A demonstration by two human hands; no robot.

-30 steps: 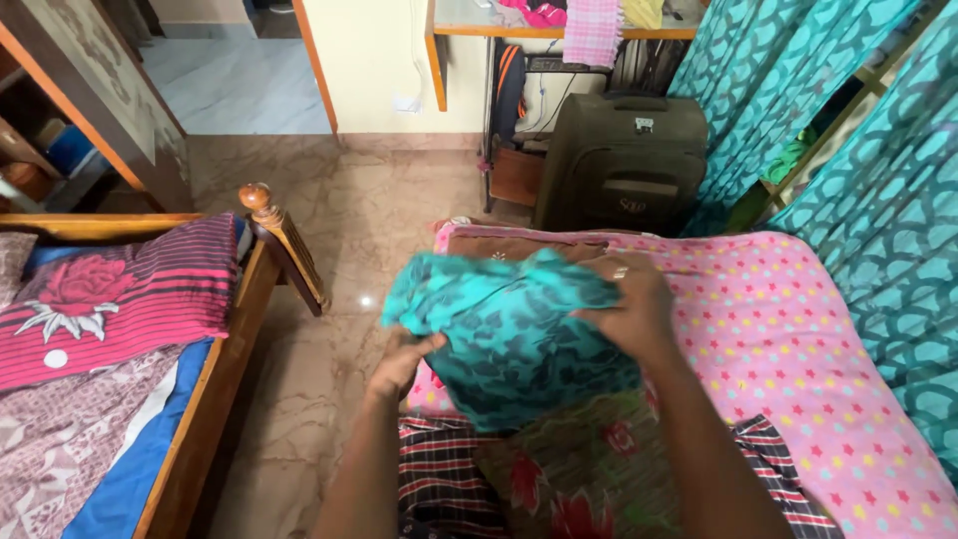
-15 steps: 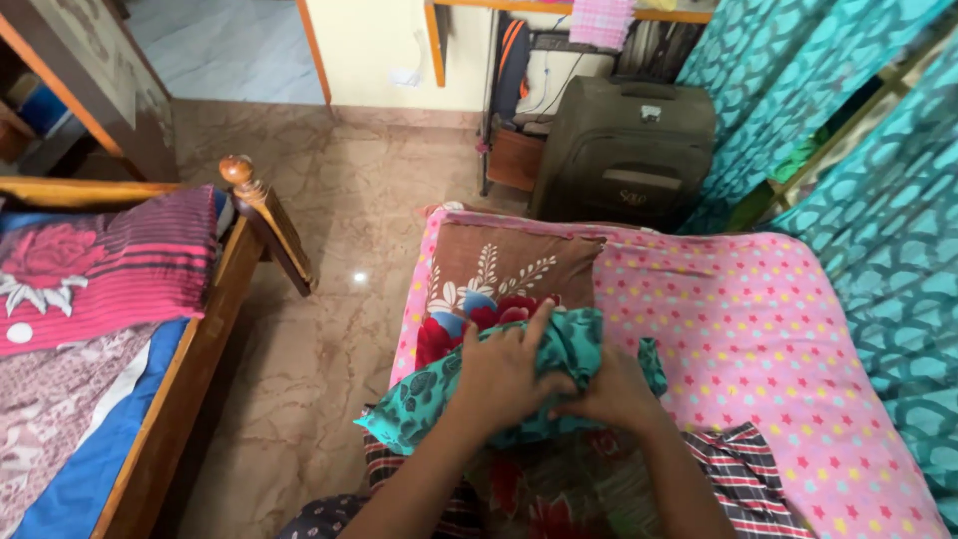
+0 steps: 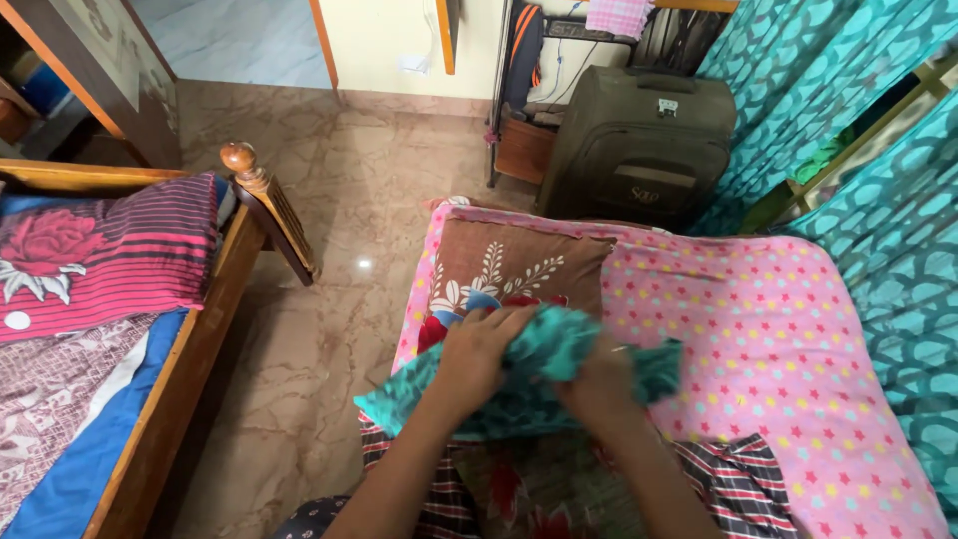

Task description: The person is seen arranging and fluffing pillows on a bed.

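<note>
At the bottom centre of the frame, both forearms reach up from the lower edge over a red-and-black checked cloth [image 3: 738,489] and a dark flowered cloth [image 3: 544,489] lying on the near end of the bed; just above them the left hand [image 3: 477,351] is closed over the top of a teal patterned cloth [image 3: 519,384], its grip holding a bunched fold, while the right hand [image 3: 602,377], blurred, clutches the same cloth from the right side, its grip wrapped around the fabric; the teal cloth sits at the middle of the frame, gathered between the two hands, one corner trailing to lower left past the bed's edge and another sticking out to the right. Just beyond it lies a brown pillow [image 3: 519,265] with a white and red flower print, on the pink star-dotted bedsheet [image 3: 778,329] that fills the right half. At left stands a wooden bed [image 3: 215,309] with a striped rose-print cover [image 3: 100,250]; between the beds runs the marble floor [image 3: 339,180]. At upper right, a dark suitcase [image 3: 644,150] stands by teal curtains [image 3: 888,160].
</note>
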